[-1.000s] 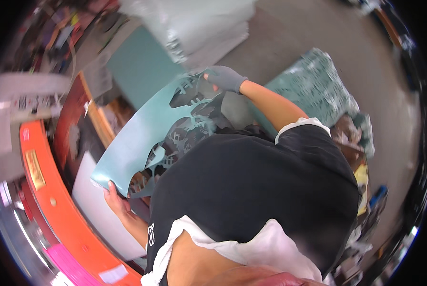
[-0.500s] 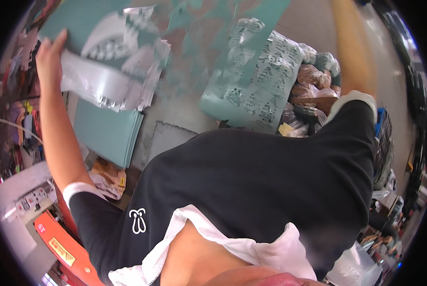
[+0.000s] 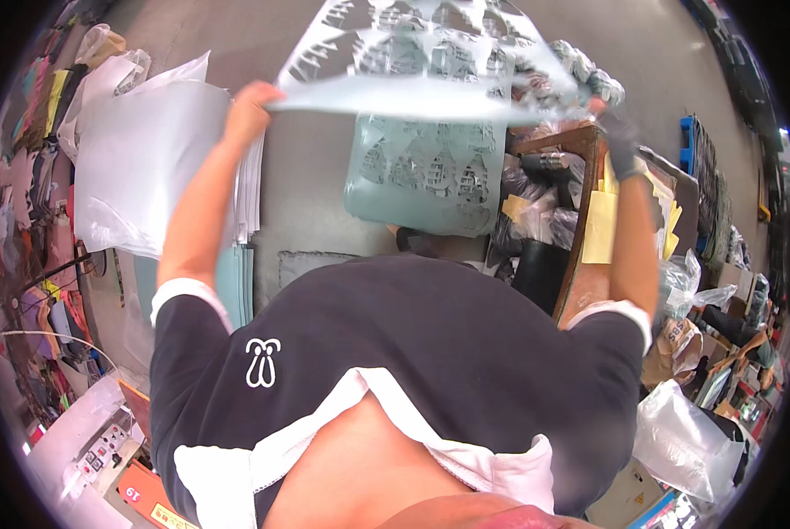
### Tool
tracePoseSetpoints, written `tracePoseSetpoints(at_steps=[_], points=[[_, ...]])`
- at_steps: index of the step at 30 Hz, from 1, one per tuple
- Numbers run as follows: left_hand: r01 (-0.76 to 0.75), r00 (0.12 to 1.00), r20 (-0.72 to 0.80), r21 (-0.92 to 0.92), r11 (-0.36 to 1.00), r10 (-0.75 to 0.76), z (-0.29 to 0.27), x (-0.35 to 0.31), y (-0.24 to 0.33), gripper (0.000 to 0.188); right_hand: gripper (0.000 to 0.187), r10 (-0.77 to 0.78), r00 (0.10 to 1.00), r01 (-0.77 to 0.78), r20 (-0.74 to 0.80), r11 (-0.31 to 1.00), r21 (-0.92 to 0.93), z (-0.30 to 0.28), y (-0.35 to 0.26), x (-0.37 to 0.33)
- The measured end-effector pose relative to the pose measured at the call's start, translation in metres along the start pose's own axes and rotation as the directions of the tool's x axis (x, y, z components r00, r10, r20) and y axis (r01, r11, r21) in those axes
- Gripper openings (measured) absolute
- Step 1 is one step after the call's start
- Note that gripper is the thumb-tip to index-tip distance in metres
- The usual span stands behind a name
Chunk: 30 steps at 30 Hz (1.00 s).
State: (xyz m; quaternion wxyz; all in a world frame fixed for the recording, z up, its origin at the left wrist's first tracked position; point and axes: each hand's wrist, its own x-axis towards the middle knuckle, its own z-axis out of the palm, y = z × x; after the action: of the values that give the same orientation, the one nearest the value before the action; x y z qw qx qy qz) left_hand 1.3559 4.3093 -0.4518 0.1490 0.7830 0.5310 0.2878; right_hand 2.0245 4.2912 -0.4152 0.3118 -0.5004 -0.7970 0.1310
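Observation:
A thin, pale sheet with rows of cut-out holes (image 3: 404,99) is stretched across the far side between my two hands. My left hand (image 3: 256,110) is closed on its near left corner. At its right end my right hand (image 3: 620,141), in a dark glove, is raised by the corner; its fingers are blurred, so its grip is unclear. Below the sheet lies a green cut-out sheet (image 3: 377,196) with rows of punched openings. To the left stands a pile of whitish sheets (image 3: 139,167), with green sheets (image 3: 234,282) showing at its near end.
A brown wooden-edged stand (image 3: 576,234) with yellow papers (image 3: 599,225) is beside my right forearm. Clear bags of dark material (image 3: 536,207) lie within it. An orange machine part (image 3: 148,494) is at lower left. A clear plastic bag (image 3: 686,441) sits at lower right.
The blurred green sheet is gone from the upper left. My left hand has moved right and my right hand has come nearer. The pale cut-out sheet now spans between them, and whitish sheets show at left.

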Motion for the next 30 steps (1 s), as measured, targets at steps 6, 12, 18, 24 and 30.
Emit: tracePoseSetpoints(at_steps=[6,12,18,24,30], points=[[-0.056,0.195,0.812,0.570,0.820,-0.551,0.160,-0.197,0.015,0.035,0.041,0.729,0.317,-0.208,0.607,0.677,-0.705,0.150,-0.074,-0.280],[0.536,0.104,0.867,0.365,0.762,-0.488,0.133,-0.344,0.006,0.041,0.032,0.646,-0.354,-0.436,0.676,0.525,-0.731,0.157,-0.120,-0.418],[0.873,0.450,0.257,0.077,0.482,-0.855,0.032,-0.340,-0.025,0.033,0.027,0.622,0.102,-0.196,0.776,0.778,-0.597,0.260,-0.040,-0.201],[0.754,0.618,0.085,-0.343,0.560,-0.781,0.018,-0.372,0.045,0.032,0.038,0.550,0.649,-0.375,0.525,0.832,-0.408,0.355,-0.082,0.114],[0.791,-0.083,0.201,-0.583,-0.188,-0.976,0.042,-0.544,0.069,0.031,0.022,-0.183,0.683,0.592,0.707,0.705,-0.390,0.501,-0.227,0.220]])
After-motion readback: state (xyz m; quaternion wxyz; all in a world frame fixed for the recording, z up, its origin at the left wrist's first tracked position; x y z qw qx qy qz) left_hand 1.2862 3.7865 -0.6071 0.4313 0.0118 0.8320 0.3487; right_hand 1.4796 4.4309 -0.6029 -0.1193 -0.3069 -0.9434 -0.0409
